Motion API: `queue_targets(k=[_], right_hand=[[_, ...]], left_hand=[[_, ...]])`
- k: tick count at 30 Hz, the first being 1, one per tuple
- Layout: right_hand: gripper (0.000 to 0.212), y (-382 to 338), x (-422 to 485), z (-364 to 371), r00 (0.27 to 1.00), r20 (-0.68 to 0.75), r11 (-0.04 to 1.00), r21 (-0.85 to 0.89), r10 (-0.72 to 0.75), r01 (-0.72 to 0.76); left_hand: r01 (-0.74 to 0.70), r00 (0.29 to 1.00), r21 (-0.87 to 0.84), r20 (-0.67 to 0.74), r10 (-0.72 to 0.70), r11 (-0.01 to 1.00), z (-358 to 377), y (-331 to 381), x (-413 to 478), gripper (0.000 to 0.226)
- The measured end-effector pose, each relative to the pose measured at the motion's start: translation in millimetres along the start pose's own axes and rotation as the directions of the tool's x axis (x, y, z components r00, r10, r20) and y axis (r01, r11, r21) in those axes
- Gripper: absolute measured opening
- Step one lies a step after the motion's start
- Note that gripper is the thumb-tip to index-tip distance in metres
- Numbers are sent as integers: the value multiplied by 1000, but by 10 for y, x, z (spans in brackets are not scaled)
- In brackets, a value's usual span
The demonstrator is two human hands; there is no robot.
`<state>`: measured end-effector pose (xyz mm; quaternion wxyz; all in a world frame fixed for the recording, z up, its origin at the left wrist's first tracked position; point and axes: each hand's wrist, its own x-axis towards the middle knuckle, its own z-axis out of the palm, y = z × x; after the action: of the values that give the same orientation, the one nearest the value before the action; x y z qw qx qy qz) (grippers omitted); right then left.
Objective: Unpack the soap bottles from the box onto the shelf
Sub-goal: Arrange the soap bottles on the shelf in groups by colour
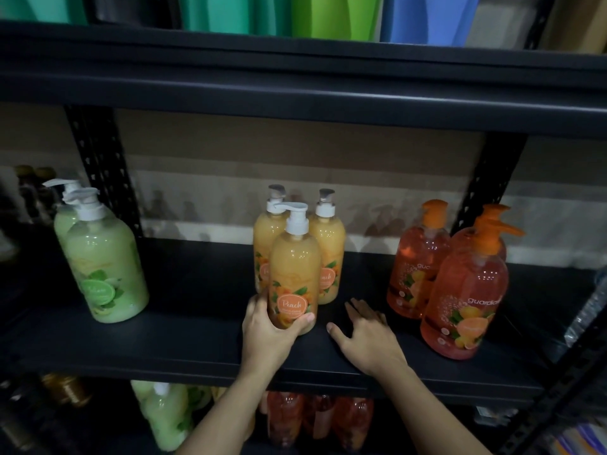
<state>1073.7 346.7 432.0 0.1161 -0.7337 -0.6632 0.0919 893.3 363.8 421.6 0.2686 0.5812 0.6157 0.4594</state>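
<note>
Our left hand (pixel 266 330) wraps its fingers round a peach bottle (pixel 294 267) on the shelf (pixel 197 323); our right hand (pixel 368 336) lies spread beside them. We judge the task well along: other bottles (pixel 423 257) stand shelved, box unseen.

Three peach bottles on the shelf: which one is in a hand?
The front peach bottle, label reading Peach: the left hand grips its lower part. The rear-left bottle and rear-right bottle stand behind it, ungripped.

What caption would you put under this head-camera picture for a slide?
Left hand grips a peach soap bottle standing upright on the dark shelf; right hand spread beside it.
</note>
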Motion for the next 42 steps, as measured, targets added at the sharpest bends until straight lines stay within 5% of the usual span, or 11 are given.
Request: queue_targets(k=[8,12,15,17,22,30,35,42], right_hand=[[71,22,16,47,999,-52,1000,5,4,-3],[36,-37,-89,134,907,-404,990,-114,-119,78],[35,-252,-254,202,757,-578,953,-168,-304,254],[30,-529,-346,236,702,-611,920,-124,-366,371],[12,-1520,-317,301,811,-479,855,206,-336,476],[83,-3041,59,733,954,-175,689,661,-245,298],[110,-3516,211,999,988,-81,616,775,-128,143],[126,-3800,429,1240,991,-125,571,812,-37,124]], left_hand=[[40,997,36,61,-42,999,-45,31,9,102],[120,976,-20,185,-115,993,-224,-79,12,97],[76,992,-42,104,-71,996,-582,-204,15,37],[45,999,-68,6,-45,997,-881,-268,11,36],[-15,972,-99,-237,-9,995,-1594,-566,192,37],[-27,908,-35,-419,10,999,-2618,-1178,862,21],[145,965,-252,-177,-193,957,-2820,-1433,1293,69],[167,986,-354,68,-153,920,-2832,-1685,1652,102]])
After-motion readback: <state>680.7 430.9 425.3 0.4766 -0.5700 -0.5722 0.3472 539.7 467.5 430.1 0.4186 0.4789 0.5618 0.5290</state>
